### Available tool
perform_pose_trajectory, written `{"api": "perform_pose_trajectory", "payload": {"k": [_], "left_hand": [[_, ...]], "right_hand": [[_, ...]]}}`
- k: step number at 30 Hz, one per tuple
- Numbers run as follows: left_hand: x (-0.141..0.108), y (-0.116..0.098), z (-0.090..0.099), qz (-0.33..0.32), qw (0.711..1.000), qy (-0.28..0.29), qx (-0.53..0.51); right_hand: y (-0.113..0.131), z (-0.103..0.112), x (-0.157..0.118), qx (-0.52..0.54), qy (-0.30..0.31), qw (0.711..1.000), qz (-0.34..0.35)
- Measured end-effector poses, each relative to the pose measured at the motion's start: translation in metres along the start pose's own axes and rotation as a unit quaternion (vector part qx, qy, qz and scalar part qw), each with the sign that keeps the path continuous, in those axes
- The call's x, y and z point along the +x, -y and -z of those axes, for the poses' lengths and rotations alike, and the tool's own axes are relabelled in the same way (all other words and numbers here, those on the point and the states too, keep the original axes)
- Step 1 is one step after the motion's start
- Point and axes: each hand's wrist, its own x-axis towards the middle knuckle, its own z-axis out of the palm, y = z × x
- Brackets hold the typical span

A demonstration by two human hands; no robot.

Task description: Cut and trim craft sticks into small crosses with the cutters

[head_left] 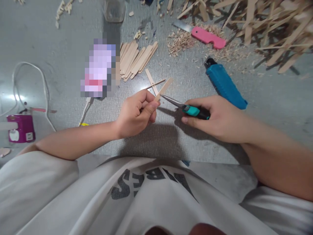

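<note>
Over on the far left, a purple plug adapter [28, 127] sits on the table [176, 143], a white cable [44, 78] looping beside it. Moving right, a pixelated phone-like shape [99, 67] lies beyond the left forearm, which comes in low and slants up and inward. The left hand [137, 112] is curled, fingers folded under, thumb pressing a flat wooden stick [166, 86] against them; the stick points up and to the right. Two more pieces, a pale stick [149, 77] and a thin dark one [157, 84], cross behind it; whether the fingers hold those too, I can't tell. A row of sticks [137, 62] lies just beyond. From the right, the pliers [192, 110] reach their narrow tips to the held stick's edge, near the left thumb. The right hand [215, 117] is closed around their handles, thumb underneath, its forearm angling in from the lower right. Beyond it lie a blue cutter [226, 85], a pink-handled knife [207, 37] on shavings, and a loose heap of sticks [271, 27].
</note>
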Motion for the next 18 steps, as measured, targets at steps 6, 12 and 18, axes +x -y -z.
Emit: {"api": "perform_pose_trajectory", "payload": {"k": [6,12,18], "left_hand": [[0.002,-0.003,0.003,0.002,1.000,0.005,-0.014],[0.004,-0.005,0.002,0.046,0.994,0.040,-0.087],[0.007,-0.009,0.003,0.082,0.982,0.057,-0.163]], "right_hand": [[-0.002,-0.001,-0.001,-0.009,-0.001,0.999,0.032],[-0.003,-0.008,-0.004,-0.170,-0.175,0.964,0.109],[-0.018,-0.014,0.002,-0.282,-0.261,0.910,0.156]]}}
